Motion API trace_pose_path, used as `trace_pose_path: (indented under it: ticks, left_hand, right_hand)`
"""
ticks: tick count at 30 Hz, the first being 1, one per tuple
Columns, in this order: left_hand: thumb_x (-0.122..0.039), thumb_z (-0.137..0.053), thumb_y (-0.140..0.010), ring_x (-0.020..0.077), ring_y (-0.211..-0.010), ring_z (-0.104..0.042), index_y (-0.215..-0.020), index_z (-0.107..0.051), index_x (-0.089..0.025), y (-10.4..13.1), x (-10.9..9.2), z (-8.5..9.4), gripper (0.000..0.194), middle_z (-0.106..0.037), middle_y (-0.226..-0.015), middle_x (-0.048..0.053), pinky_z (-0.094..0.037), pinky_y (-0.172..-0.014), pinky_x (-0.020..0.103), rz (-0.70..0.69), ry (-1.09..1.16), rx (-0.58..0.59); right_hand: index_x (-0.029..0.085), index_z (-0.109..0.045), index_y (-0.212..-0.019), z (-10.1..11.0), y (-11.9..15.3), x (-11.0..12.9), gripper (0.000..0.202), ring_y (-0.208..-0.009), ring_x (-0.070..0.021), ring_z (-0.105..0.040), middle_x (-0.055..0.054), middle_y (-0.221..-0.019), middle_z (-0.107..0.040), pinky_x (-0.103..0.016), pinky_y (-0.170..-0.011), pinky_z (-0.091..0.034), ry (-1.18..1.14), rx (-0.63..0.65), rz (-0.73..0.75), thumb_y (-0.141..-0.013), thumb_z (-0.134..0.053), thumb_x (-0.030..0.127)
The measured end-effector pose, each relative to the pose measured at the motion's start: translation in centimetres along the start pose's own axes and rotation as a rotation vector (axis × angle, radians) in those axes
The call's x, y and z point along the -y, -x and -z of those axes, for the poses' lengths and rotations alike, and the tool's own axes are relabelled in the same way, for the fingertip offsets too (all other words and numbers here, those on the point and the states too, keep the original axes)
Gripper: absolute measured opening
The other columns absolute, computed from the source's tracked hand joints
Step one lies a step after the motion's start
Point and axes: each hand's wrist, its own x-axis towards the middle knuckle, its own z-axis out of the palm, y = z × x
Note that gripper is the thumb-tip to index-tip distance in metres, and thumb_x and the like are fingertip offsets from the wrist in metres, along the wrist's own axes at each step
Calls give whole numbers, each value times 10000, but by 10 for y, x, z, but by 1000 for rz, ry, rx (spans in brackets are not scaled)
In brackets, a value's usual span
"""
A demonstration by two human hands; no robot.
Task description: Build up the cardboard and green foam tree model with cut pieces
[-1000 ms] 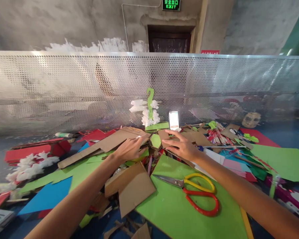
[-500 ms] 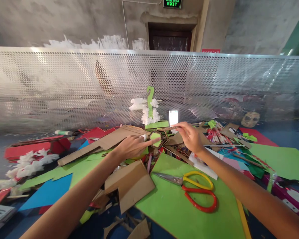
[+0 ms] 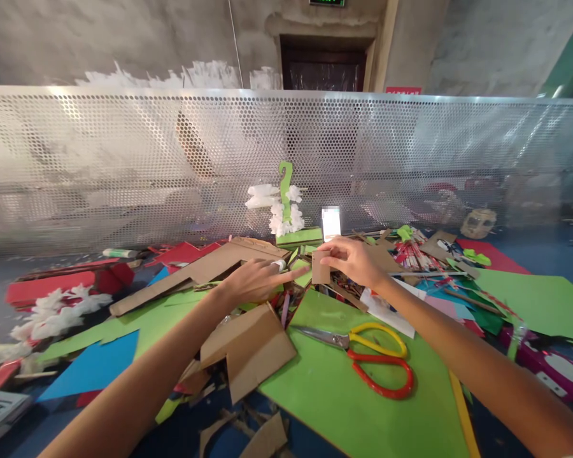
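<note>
Head view: bare grey concrete wall at the back, rough, with ragged white patches low down; a dark doorway is recessed in it. Nearer, a perforated metal panel spans the width, dull silver, rows of round holes. Below it, my dark blue tabletop, heavily littered.

Large flat stock: smooth green sheet in front of me, yellow strip along its right edge; blue sheet to the left, straight-edged. Brown cardboard strip, long, slanting behind my left forearm. Red angular box form at far left, white ruffled clumps before it. Notched cardboard sheet, matte, beside the green sheet.

Scissors lie flat on the green sheet: metal blades pointing left, one yellow loop, one red. Near the panel, a curved green upright with crumpled white tufts at its base; a lit screen stands to its right.

Right grip: narrow, pinching a small cardboard piece, brown, roughly rectangular, held upright. Left grip: forefinger extended across a pale green piece just left of the cardboard; whether the other fingers hold anything, I cannot tell.
</note>
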Motion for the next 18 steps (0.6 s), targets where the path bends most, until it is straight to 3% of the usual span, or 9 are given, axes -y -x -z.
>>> trace_pose_path:
  ticks: [4,11,18]
  left_hand:
    - [-140,-474,-983,226,-821,-678,-1732,-4,-328,1,0,-6,903,-718,-965,80,-526,-686,305,-23,2,-38]
    - [-125,-447,-970,206,-743,-648,-1736,-41,-341,-1,-2,4,894,-716,-1033,104,-534,-694,327,7,72,42]
    - [-148,-410,-996,239,-843,-706,-1729,-109,-372,-6,-10,4,823,-697,-1028,108,-563,-755,344,100,86,26]
  right_hand:
    - [266,-821,-1068,-3,0,0,162,-913,-199,-701,-65,-1053,-714,-345,-811,-620,98,2,64,-936,-772,347]
    - [291,-820,-1124,-13,2,-1,172,-955,-209,-684,-66,-1057,-705,-339,-778,-616,142,15,96,-972,-740,296]
    - [270,-813,-1103,-16,0,2,161,-967,-208,-695,-65,-1052,-734,-339,-781,-613,160,-23,68,-957,-745,266]
